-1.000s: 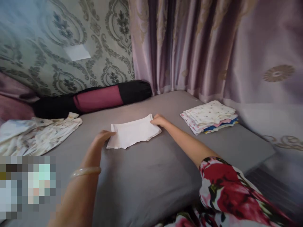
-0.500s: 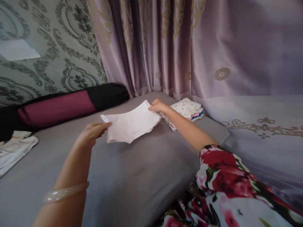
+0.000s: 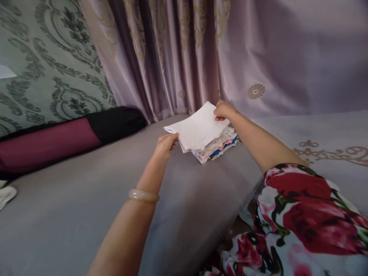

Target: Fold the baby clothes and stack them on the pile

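Note:
A thin white garment (image 3: 199,126), shaped like small shorts or underpants, is stretched between my two hands. My left hand (image 3: 167,145) pinches its near left corner, with fingers closed on the edge. At its far right side, my right hand (image 3: 224,111) grips the opposite edge between thumb and fingers. Below the garment lies a pile of folded clothes (image 3: 214,148) with patterned white, pink and blue layers. The white cloth covers most of the pile's top; whether it rests fully on it I cannot tell.
The pile lies on a bed with a grey sheet (image 3: 86,207). Along the wall is a long black and maroon bolster (image 3: 57,140). White cloth (image 3: 7,196) shows at the left edge. Purple curtains (image 3: 172,57) hang behind the bed.
Both hands have carried the white garment rightward, from over the bare sheet to over the folded pile. The view has turned slightly right.

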Tool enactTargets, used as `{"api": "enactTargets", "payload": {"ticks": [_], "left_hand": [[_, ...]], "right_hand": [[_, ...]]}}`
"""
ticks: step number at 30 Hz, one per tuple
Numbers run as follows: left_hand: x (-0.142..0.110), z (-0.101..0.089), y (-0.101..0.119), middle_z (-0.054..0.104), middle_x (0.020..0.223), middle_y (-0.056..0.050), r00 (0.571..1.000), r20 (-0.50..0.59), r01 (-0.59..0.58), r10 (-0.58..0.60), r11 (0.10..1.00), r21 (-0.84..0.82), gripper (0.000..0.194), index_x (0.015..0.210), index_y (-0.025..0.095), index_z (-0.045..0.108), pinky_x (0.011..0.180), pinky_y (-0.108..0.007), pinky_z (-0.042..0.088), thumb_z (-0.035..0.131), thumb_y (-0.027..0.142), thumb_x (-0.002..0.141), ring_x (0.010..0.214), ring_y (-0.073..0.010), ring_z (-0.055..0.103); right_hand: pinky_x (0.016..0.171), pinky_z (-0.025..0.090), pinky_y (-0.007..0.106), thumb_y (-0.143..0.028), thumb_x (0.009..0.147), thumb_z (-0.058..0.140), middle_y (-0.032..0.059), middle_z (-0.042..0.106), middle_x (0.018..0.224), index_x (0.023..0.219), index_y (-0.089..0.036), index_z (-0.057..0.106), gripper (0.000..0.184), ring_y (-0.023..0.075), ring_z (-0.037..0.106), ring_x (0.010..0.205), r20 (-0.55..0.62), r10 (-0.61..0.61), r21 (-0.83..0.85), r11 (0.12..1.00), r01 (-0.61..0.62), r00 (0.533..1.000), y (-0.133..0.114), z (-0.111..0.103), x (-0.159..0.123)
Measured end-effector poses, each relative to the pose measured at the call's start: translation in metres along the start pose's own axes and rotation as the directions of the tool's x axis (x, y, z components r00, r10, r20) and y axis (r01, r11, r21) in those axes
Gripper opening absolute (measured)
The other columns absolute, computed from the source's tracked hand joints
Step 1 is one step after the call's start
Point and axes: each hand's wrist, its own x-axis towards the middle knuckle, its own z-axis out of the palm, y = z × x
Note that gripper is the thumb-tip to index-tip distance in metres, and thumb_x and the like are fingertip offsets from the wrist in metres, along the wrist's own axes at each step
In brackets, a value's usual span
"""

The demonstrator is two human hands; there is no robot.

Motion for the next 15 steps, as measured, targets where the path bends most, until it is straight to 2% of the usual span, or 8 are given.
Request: {"api": "enactTargets", "payload": {"ticks": [3, 7, 11, 15], "left_hand": [[0.008, 0.034, -0.004, 0.062, 0.063, -0.001, 0.998, 0.05, 0.033, -0.029, 0.996, -0.081, 0.021, 0.065, 0.014, 0.063, 0.045, -0.019, 0.026, 0.077, 0.03, 0.064, 0.046, -0.0045, 0.044], [0.014, 0.066, -0.009, 0.061, 0.061, -0.001, 0.989, 0.089, 0.132, -0.119, 0.979, -0.153, 0.022, 0.065, 0.014, 0.061, 0.044, -0.019, 0.026, 0.078, 0.027, 0.065, 0.045, -0.0041, 0.043], [0.018, 0.081, -0.018, 0.06, 0.06, 0.0, 0.977, 0.107, 0.2, -0.183, 0.962, -0.187, 0.023, 0.066, 0.013, 0.061, 0.044, -0.019, 0.025, 0.079, 0.026, 0.065, 0.044, -0.0034, 0.042], [0.023, 0.085, -0.029, 0.06, 0.061, 0.001, 0.973, 0.112, 0.218, -0.201, 0.96, -0.175, 0.029, 0.067, 0.014, 0.06, 0.043, -0.018, 0.025, 0.083, 0.031, 0.062, 0.044, -0.003, 0.043]], "right_hand": [[0.059, 0.056, 0.03, -0.034, 0.092, 0.059, 0.0115, 0.066, 0.061, 0.095, -0.001, 0.068, 0.034, 0.0191, 0.066, 0.058, -0.032, 0.022, 0.022, 1.0, -0.021, 0.999, 0.014, -0.007, 0.01], [0.073, 0.055, 0.034, -0.023, 0.091, 0.06, 0.0137, 0.066, 0.066, 0.087, -0.001, 0.07, 0.025, 0.0213, 0.068, 0.071, -0.108, 0.035, -0.039, 0.998, -0.039, 0.994, 0.028, -0.015, 0.019], [0.082, 0.052, 0.037, -0.016, 0.088, 0.062, 0.0154, 0.067, 0.072, 0.089, 0.0, 0.071, 0.019, 0.0242, 0.068, 0.084, -0.133, 0.041, -0.086, 0.995, -0.052, 0.99, 0.036, -0.013, 0.033], [0.083, 0.051, 0.039, -0.02, 0.086, 0.067, 0.0194, 0.067, 0.079, 0.093, 0.002, 0.07, 0.024, 0.0272, 0.067, 0.089, -0.161, 0.01, -0.108, 0.994, -0.028, 0.987, 0.042, -0.005, 0.047]]}}
